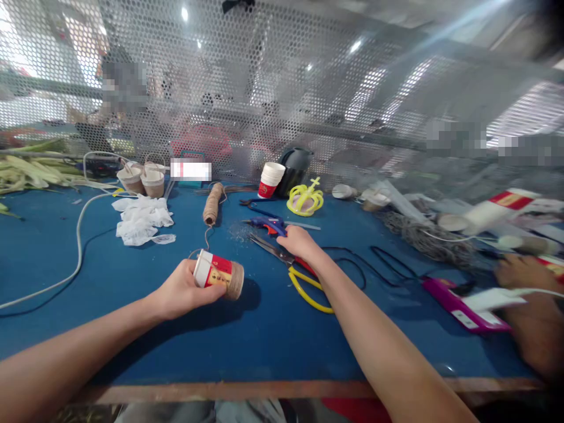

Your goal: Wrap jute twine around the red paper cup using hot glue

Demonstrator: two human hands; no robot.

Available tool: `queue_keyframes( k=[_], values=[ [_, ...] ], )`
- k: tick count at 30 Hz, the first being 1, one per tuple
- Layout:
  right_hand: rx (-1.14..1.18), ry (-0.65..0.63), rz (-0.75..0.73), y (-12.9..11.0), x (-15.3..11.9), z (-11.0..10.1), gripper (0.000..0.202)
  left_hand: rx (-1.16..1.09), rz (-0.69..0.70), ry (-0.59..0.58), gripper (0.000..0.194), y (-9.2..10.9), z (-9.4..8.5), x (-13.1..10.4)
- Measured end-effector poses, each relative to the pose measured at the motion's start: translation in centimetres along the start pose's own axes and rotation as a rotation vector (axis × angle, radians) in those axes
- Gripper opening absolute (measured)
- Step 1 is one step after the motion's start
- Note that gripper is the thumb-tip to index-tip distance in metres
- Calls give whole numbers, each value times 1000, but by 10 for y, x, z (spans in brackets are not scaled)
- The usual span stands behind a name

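Note:
My left hand (pixel 187 288) is closed around a paper cup (pixel 215 271) tipped on its side above the table. Brown twine is wound round one end of that cup, and a strand leads from it to a spool of twine (pixel 213 205). Fingers of my right hand (pixel 297 244) are wrapped on the handle of a blue hot glue gun (pixel 264 222), whose nozzle points left. Just below that hand lie scissors (pixel 311 288) with yellow and red handles, blades partly apart. A glue stick (pixel 303 225) shows behind the gun.
Behind stand stacked paper cups (pixel 269 179), a dark kettle (pixel 296 167) and a yellow crown-shaped piece (pixel 305 200). White crumpled material (pixel 143 218) and twine-wrapped cups (pixel 153 181) sit left. A purple power strip (pixel 462 308) and another person's hand (pixel 513 273) are at right.

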State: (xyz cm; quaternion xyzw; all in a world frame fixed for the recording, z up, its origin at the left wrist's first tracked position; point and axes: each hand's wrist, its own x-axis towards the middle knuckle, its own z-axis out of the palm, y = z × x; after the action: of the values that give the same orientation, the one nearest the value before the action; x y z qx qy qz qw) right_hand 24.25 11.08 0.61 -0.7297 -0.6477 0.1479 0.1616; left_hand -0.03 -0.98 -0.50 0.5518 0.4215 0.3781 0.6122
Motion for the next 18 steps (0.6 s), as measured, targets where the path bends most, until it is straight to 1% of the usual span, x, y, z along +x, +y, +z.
queue_keyframes(
  k=[3, 5, 7, 8, 9, 11, 12, 14, 16, 18],
  values=[
    [116, 12, 14, -5, -7, -3, 20, 30, 2, 30, 18, -2, -1, 3],
    [230, 11, -21, -11, -18, -13, 33, 37, 12, 40, 19, -3, -2, 6],
    [372, -3, -87, -16, -33, -24, 37, 52, 28, 31, 21, -4, -3, 8],
    [559, -51, -131, -19, -41, -30, 34, 66, 39, 22, 20, -6, -3, 8],
    [686, -140, -145, -22, -49, -35, 26, 83, 50, 12, 20, -7, -4, 9],
    [826, -315, -142, -26, -61, -40, 20, 116, 68, -2, 18, -9, -4, 9],
    [853, -377, -147, -27, -66, -41, 20, 132, 72, -7, 18, -10, -5, 9],
    [873, -438, -190, -29, -74, -39, 19, 161, 69, -12, 18, -11, -6, 9],
    [859, -461, -258, -28, -81, -35, 18, 179, 58, -9, 18, -10, -6, 10],
    [785, -462, -301, -27, -89, -34, 17, 172, 37, 11, 18, -8, -6, 10]
  ],
)
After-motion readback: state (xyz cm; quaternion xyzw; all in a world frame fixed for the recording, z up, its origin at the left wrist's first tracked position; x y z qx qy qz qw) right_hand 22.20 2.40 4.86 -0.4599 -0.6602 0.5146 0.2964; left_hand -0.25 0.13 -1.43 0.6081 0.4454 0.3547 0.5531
